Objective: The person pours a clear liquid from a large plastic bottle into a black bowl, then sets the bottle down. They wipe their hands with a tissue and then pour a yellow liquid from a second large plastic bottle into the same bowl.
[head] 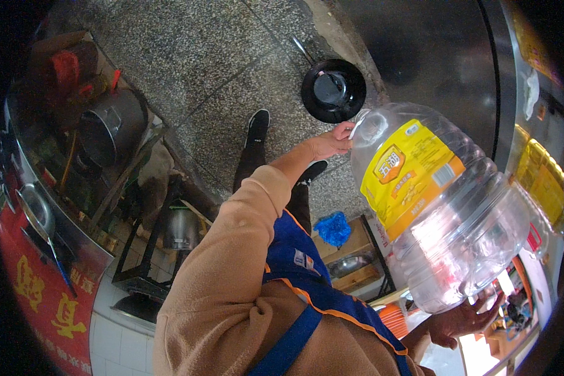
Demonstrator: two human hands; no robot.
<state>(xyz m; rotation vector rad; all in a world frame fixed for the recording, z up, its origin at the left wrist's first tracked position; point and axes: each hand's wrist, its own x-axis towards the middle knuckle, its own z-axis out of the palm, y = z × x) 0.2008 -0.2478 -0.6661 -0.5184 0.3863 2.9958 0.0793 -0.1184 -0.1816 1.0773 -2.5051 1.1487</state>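
A large clear plastic oil jug [470, 235] with a yellow and orange printed label lies tilted across the right side, its neck end towards the floor. My left hand [331, 141] grips it at the neck. Against its base rests my right hand [467, 319], fingers spread and partly hidden in shade, supporting that end. Just beyond the neck, a black wok [343, 105] with a metal handle sits on the speckled floor. Its inside is dark and shiny; a small pale bit shows in it. Whether anything flows from the jug cannot be seen.
A dark metal panel [432, 61] stands at the upper right. On the left are a large metal pot [117, 122], a strainer ladle [37, 207] and a black metal stand [145, 263]. A blue plastic bag [333, 229] is near my feet, by a wooden shelf [352, 251].
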